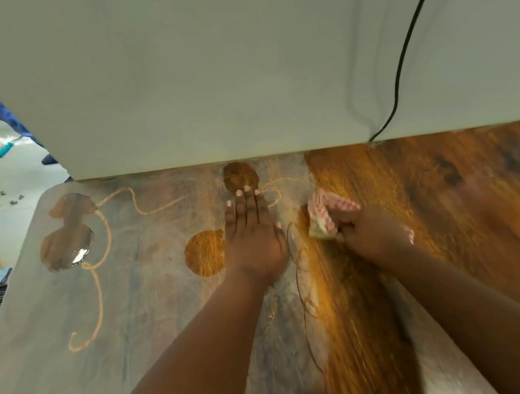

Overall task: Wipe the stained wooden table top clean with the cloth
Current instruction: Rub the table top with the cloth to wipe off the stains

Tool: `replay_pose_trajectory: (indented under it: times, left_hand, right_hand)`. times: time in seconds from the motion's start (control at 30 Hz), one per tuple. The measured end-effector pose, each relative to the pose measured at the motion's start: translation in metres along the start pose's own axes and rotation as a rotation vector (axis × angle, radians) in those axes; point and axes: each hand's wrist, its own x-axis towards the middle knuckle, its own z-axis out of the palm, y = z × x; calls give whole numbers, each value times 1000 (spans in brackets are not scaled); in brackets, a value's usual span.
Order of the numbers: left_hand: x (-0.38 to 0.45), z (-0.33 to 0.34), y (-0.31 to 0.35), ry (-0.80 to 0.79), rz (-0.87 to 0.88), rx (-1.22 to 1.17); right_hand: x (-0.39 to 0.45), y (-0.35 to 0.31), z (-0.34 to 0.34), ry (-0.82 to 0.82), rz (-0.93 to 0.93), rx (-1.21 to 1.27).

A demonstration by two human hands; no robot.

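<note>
cloth (325, 215): pink-and-white checked, bunched up, lying on the table top (154, 306) right at the border between bright wood and grey film.
right hand (375, 235): fingers curling round the cloth, gripping it from the near side and pressing it down on the wood; motion blur on hand and cloth.
left hand (254, 239): lying flat, fingers straight and together, palm resting on the grey side just beside the cloth, holding nothing.
clean zone: everything right of the cloth is showing warm brown grain.
dirty zone: lying to the left of both hands, running from the far wall (205, 73) edge to the near edge; round bare patches and looping finger trails in the film.
key relation: unwiped area is sitting left of the cloth, past the left hand; border running far-to-near.
nearer hand: the right is already carrying the cloth; the left is sitting in the way of a leftward stroke, likely needing to shift.
progress guess: roughly the right half done.
</note>
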Motion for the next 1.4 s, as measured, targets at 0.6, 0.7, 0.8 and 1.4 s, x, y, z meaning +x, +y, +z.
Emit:
replay_pose_trajectory:
  times: [0.6,0.7,0.8,1.4]
  left_hand:
    - [3,-3,1,11,-16,-33]
    - [2,-4,1,7,-22,-34]
    - [1,-4,0,18,-22,-67]
    - [2,0,-3,27,-29,-92]
  right_hand:
    - [117,-72,3,278,48,10]
    - [124,-82,16,241,-61,-9]
    - [118,-49,8,133,-250,-2]
    - [144,-56,-1,224,-119,176]
